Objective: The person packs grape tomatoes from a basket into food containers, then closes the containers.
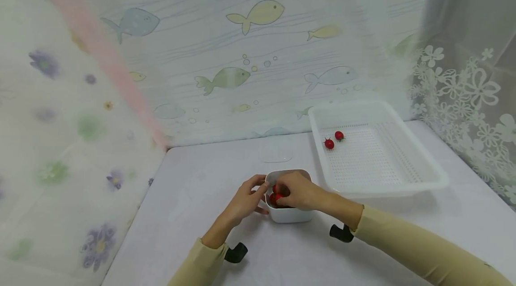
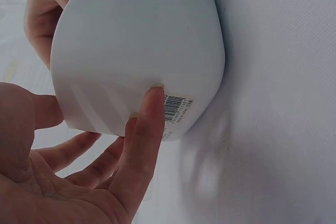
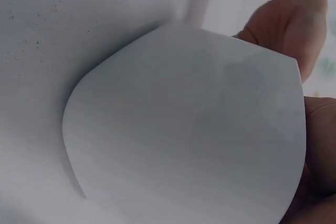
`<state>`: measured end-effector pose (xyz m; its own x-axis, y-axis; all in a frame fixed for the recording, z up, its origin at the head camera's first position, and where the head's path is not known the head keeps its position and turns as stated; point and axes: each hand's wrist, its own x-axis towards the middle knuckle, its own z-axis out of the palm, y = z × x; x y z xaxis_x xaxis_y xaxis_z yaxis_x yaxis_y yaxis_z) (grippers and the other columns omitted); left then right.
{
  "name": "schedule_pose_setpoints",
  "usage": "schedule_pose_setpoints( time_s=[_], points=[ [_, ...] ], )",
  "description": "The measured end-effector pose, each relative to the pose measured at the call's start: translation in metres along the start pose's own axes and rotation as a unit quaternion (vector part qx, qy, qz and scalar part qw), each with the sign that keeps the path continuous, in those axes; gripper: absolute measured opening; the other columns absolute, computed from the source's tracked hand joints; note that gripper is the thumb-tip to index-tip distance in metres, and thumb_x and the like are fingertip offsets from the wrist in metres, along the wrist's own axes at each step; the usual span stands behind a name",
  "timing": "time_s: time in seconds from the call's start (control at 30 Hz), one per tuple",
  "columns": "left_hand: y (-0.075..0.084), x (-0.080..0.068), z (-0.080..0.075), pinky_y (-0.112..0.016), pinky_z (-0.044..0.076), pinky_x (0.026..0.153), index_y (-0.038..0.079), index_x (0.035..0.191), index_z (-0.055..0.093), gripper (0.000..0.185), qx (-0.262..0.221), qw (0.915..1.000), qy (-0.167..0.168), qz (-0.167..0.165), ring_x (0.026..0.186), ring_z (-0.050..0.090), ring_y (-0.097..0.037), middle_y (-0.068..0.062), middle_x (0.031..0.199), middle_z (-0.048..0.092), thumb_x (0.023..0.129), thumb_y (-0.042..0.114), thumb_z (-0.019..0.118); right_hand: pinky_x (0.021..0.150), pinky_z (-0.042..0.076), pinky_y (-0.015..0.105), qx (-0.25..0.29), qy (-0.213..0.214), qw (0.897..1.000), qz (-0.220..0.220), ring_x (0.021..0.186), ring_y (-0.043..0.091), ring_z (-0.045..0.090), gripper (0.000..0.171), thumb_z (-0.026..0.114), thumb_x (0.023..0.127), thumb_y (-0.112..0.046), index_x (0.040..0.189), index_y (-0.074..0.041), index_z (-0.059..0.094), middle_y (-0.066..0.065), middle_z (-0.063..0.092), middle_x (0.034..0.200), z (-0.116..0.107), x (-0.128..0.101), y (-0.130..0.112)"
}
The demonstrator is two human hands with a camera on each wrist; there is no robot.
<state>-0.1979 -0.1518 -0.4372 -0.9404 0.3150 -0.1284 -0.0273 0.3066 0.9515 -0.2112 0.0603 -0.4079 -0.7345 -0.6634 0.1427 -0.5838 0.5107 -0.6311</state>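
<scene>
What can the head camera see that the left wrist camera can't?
Only the head view shows the red tomatoes in the bowl, two more in the white tray, and the right hand reaching into the bowl. Only the left wrist view shows the barcode sticker on the bowl's side. Both show the white bowl and the left hand steadying it.

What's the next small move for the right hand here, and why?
Probably lift the right hand out of the white bowl with one cherry tomato and carry it toward the white tray. Its fingers are already down among the tomatoes, the left hand steadies the bowl's side, and two tomatoes already lie in the tray.
</scene>
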Motion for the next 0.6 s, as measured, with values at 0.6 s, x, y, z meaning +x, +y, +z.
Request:
schedule_pose_setpoints(
  time_s=[0.6],
  points=[
    [0.0,0.0,0.0,-0.04,0.065,0.067,0.01,0.146,0.051,0.041,0.012,0.9999,0.0,0.001,0.092,0.064,-0.023,-0.018,0.143,0.051,0.109,0.028,0.051,0.075,0.058,0.026,0.012,-0.009,1.0,-0.015,0.087,0.017,0.064,0.014,0.077,0.091,-0.007,0.104,-0.006,0.071,0.003,0.07,0.096,-0.049,-0.024,-0.017]
  ],
)
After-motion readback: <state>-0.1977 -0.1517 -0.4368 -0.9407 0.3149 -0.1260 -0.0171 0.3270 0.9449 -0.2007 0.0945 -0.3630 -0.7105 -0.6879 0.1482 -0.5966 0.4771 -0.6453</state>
